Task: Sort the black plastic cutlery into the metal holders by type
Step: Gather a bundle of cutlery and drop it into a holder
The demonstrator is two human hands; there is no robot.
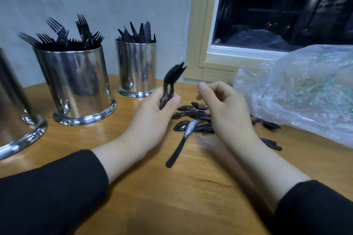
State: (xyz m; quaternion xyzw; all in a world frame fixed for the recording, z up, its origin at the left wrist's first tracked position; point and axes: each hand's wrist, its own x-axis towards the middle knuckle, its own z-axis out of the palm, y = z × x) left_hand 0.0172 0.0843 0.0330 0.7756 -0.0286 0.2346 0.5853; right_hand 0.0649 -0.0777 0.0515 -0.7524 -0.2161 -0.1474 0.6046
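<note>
My left hand (155,112) grips a small bunch of black plastic cutlery (172,79) by the handles, heads pointing up and blurred. My right hand (222,108) hovers over a pile of black spoons (189,120) on the wooden table (172,196), fingers loosely curled, nothing plainly held. One metal holder (76,86) is full of forks. Behind it a smaller metal holder (137,66) contains knives. A third metal holder (15,120) is cut off at the left edge, its contents hidden.
A crumpled clear plastic bag (301,91) lies on the table at the right, with more black cutlery handles (271,144) poking out beside it. A wood-framed window (200,44) and a grey wall stand behind the table.
</note>
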